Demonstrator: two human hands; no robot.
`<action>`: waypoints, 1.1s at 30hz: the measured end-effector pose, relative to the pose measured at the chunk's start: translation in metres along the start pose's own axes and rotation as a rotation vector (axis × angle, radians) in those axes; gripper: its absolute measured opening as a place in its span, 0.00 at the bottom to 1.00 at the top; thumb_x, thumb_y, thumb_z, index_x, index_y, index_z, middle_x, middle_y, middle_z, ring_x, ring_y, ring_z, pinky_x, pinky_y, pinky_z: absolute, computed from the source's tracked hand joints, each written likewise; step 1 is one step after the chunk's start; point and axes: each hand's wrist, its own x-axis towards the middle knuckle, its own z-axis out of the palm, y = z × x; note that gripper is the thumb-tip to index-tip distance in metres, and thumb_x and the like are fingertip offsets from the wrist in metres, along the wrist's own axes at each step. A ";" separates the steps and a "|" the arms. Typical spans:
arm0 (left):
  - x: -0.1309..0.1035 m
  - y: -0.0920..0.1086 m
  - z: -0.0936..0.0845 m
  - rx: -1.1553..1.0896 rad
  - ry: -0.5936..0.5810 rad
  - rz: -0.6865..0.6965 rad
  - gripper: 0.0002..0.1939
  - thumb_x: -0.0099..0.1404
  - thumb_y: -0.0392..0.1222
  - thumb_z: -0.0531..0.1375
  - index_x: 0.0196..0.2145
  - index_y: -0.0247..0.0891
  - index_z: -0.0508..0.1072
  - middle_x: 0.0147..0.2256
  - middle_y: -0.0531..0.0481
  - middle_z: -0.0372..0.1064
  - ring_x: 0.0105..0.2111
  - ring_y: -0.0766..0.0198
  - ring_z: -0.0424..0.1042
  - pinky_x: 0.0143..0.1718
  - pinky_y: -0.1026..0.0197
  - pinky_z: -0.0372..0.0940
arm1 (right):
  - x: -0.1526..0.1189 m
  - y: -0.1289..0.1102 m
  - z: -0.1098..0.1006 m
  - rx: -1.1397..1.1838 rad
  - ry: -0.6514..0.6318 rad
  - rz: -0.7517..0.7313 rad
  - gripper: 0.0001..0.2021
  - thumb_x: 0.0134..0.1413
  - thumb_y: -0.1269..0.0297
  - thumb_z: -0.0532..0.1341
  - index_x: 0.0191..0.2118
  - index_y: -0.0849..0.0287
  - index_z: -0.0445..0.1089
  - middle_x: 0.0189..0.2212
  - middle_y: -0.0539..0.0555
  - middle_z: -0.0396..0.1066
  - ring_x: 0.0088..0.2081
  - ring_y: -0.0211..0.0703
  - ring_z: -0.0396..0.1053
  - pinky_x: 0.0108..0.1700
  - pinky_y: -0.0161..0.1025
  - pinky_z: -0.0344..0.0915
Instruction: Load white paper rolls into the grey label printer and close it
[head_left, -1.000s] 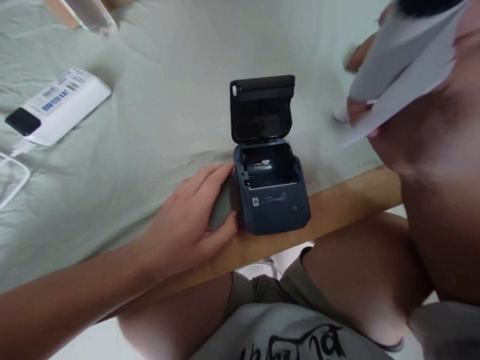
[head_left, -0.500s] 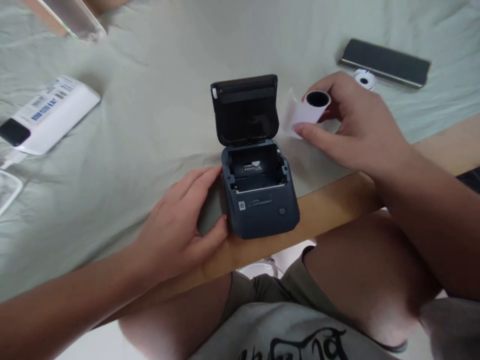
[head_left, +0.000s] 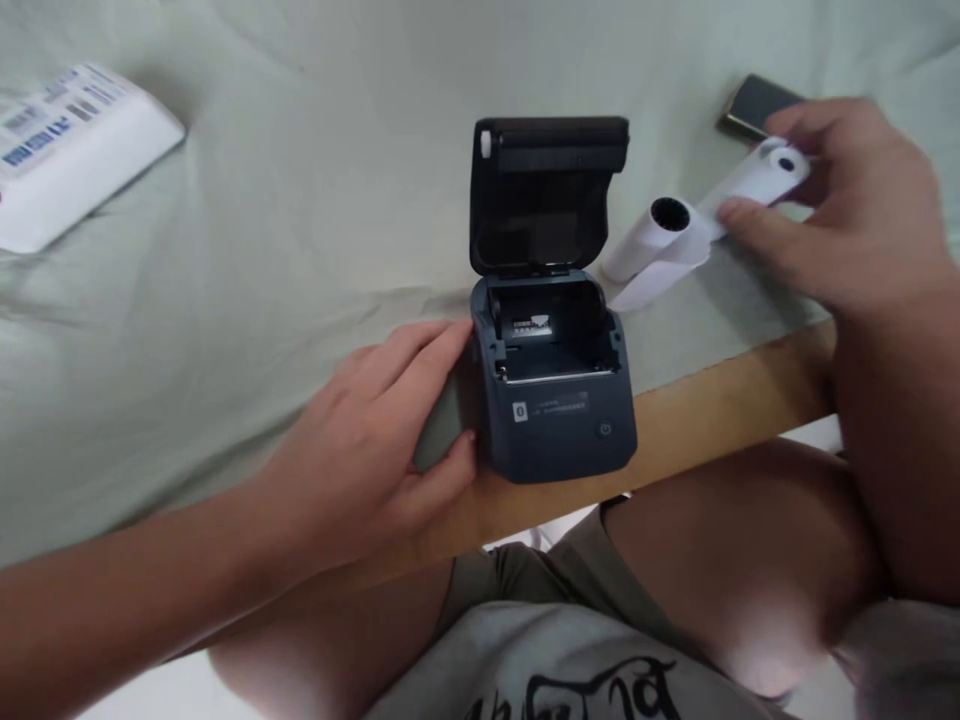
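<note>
A small dark blue printer (head_left: pixel 559 410) stands near the table's front edge with its lid (head_left: pixel 547 190) flipped up and its paper bay empty. My left hand (head_left: pixel 375 440) lies flat on the cloth, fingertips and thumb touching the printer's left side. Just right of the printer, a white paper roll (head_left: pixel 652 235) with a dark core lies on its side, a loose tail trailing toward the printer. My right hand (head_left: pixel 847 220) hovers beyond it, fingers closed on a smaller white roll (head_left: pixel 776 168), thumb close to the lying roll's far end.
A pale green cloth (head_left: pixel 300 200) covers the table, with a bare wooden strip (head_left: pixel 720 400) along the front edge. A white labelled box (head_left: pixel 67 150) lies at the far left. A dark flat device (head_left: pixel 757 105) shows behind my right hand. My knees are below the edge.
My right hand came down from in front of the camera and now grips the smaller roll; the larger roll it held half a second ago lies on the cloth. My left hand stayed by the printer.
</note>
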 end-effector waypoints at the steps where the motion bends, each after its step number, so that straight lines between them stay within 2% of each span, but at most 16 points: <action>1: 0.000 0.000 0.000 0.000 -0.003 -0.007 0.35 0.85 0.49 0.58 0.85 0.51 0.68 0.76 0.42 0.81 0.69 0.41 0.87 0.71 0.40 0.86 | 0.004 0.003 0.004 -0.013 -0.024 0.043 0.45 0.73 0.24 0.74 0.81 0.47 0.77 0.65 0.59 0.85 0.57 0.48 0.84 0.66 0.60 0.79; 2: 0.001 0.001 0.000 -0.002 -0.007 -0.012 0.35 0.85 0.49 0.58 0.85 0.51 0.68 0.76 0.42 0.81 0.69 0.41 0.87 0.71 0.40 0.86 | 0.007 0.004 0.008 -0.041 -0.018 0.087 0.42 0.72 0.30 0.78 0.79 0.47 0.79 0.60 0.58 0.87 0.51 0.45 0.82 0.64 0.58 0.79; 4: 0.001 0.001 -0.001 -0.008 -0.013 -0.022 0.35 0.85 0.48 0.59 0.85 0.52 0.68 0.76 0.42 0.81 0.69 0.41 0.87 0.70 0.40 0.85 | 0.007 0.003 0.010 -0.116 0.041 0.152 0.41 0.65 0.37 0.85 0.76 0.47 0.82 0.55 0.57 0.87 0.47 0.43 0.80 0.62 0.56 0.78; 7: 0.002 0.001 -0.001 -0.022 -0.004 -0.015 0.35 0.84 0.49 0.60 0.85 0.53 0.69 0.75 0.42 0.81 0.68 0.39 0.87 0.69 0.39 0.86 | 0.001 -0.001 0.009 -0.142 0.063 0.161 0.45 0.59 0.37 0.88 0.75 0.47 0.82 0.64 0.59 0.86 0.50 0.45 0.80 0.63 0.57 0.78; 10: 0.002 0.002 -0.003 -0.027 -0.005 -0.012 0.35 0.84 0.47 0.61 0.84 0.50 0.70 0.75 0.41 0.81 0.69 0.40 0.86 0.71 0.41 0.84 | -0.004 -0.001 0.007 0.003 -0.023 0.066 0.48 0.61 0.39 0.86 0.82 0.45 0.75 0.78 0.63 0.79 0.59 0.50 0.83 0.65 0.60 0.79; 12: 0.003 0.004 -0.004 -0.016 -0.018 -0.011 0.34 0.85 0.45 0.60 0.84 0.47 0.70 0.76 0.40 0.81 0.71 0.42 0.85 0.74 0.43 0.82 | -0.006 -0.001 0.004 0.093 -0.064 0.041 0.51 0.62 0.43 0.85 0.85 0.42 0.70 0.78 0.64 0.80 0.61 0.51 0.84 0.62 0.60 0.79; 14: 0.004 0.006 -0.006 0.001 -0.033 -0.010 0.33 0.86 0.45 0.59 0.84 0.45 0.69 0.76 0.39 0.81 0.71 0.43 0.85 0.75 0.45 0.81 | -0.008 -0.003 0.001 0.070 -0.054 0.070 0.51 0.61 0.46 0.86 0.85 0.40 0.70 0.72 0.62 0.85 0.56 0.50 0.85 0.59 0.60 0.79; 17: 0.004 0.008 -0.008 0.014 -0.048 -0.004 0.33 0.87 0.45 0.58 0.85 0.42 0.69 0.76 0.38 0.81 0.71 0.43 0.85 0.74 0.46 0.81 | -0.009 -0.007 -0.003 -0.097 0.018 0.166 0.55 0.53 0.43 0.91 0.83 0.38 0.74 0.65 0.57 0.89 0.47 0.44 0.81 0.59 0.60 0.78; 19: 0.004 0.008 -0.007 0.021 -0.048 0.002 0.33 0.87 0.44 0.58 0.84 0.41 0.69 0.76 0.38 0.81 0.70 0.44 0.85 0.73 0.47 0.81 | -0.010 -0.007 -0.004 -0.161 0.053 0.203 0.58 0.49 0.35 0.92 0.83 0.38 0.75 0.61 0.55 0.89 0.43 0.41 0.77 0.58 0.59 0.77; 22: 0.004 0.006 -0.005 0.031 -0.022 0.011 0.33 0.87 0.43 0.57 0.85 0.42 0.69 0.75 0.39 0.81 0.70 0.44 0.85 0.72 0.47 0.81 | -0.010 -0.002 -0.004 -0.159 0.068 0.182 0.61 0.48 0.21 0.89 0.82 0.39 0.76 0.61 0.55 0.88 0.49 0.45 0.82 0.62 0.61 0.76; 24: 0.004 0.006 -0.004 0.029 -0.008 0.014 0.33 0.87 0.44 0.58 0.84 0.43 0.70 0.75 0.39 0.81 0.69 0.44 0.86 0.72 0.46 0.81 | -0.010 0.003 -0.003 -0.136 0.073 0.161 0.58 0.50 0.23 0.88 0.80 0.40 0.77 0.64 0.57 0.87 0.58 0.51 0.84 0.62 0.60 0.76; 26: 0.004 0.006 -0.004 0.030 -0.008 0.013 0.32 0.87 0.45 0.58 0.84 0.43 0.70 0.75 0.39 0.82 0.69 0.44 0.86 0.71 0.47 0.82 | -0.010 0.005 -0.002 -0.086 0.079 0.119 0.54 0.52 0.29 0.89 0.79 0.42 0.78 0.69 0.61 0.84 0.61 0.53 0.83 0.57 0.57 0.76; 28: 0.004 0.006 -0.005 0.035 -0.022 0.009 0.32 0.88 0.44 0.57 0.84 0.42 0.70 0.75 0.39 0.82 0.70 0.45 0.86 0.72 0.48 0.81 | -0.009 0.004 0.000 -0.058 0.077 0.079 0.50 0.56 0.36 0.89 0.79 0.43 0.77 0.72 0.61 0.82 0.59 0.50 0.82 0.55 0.56 0.76; 30: 0.004 0.006 -0.006 0.033 -0.027 0.011 0.33 0.87 0.44 0.57 0.84 0.43 0.69 0.76 0.39 0.82 0.70 0.45 0.86 0.72 0.47 0.81 | -0.008 0.003 0.004 -0.073 0.068 0.089 0.47 0.58 0.39 0.88 0.79 0.42 0.77 0.71 0.58 0.83 0.55 0.47 0.81 0.59 0.58 0.76; 31: 0.005 0.006 -0.006 0.029 -0.025 0.012 0.33 0.87 0.44 0.57 0.84 0.43 0.69 0.76 0.39 0.82 0.70 0.45 0.86 0.72 0.47 0.81 | -0.007 0.003 0.006 -0.085 0.072 0.099 0.47 0.58 0.39 0.88 0.78 0.41 0.77 0.69 0.57 0.84 0.54 0.46 0.81 0.60 0.58 0.76; 33: 0.005 0.006 -0.006 0.022 -0.019 0.012 0.33 0.87 0.45 0.58 0.85 0.44 0.70 0.76 0.39 0.82 0.70 0.44 0.86 0.71 0.46 0.82 | -0.004 0.007 0.011 -0.044 0.112 0.100 0.50 0.53 0.33 0.89 0.77 0.43 0.77 0.64 0.57 0.84 0.51 0.46 0.80 0.56 0.57 0.74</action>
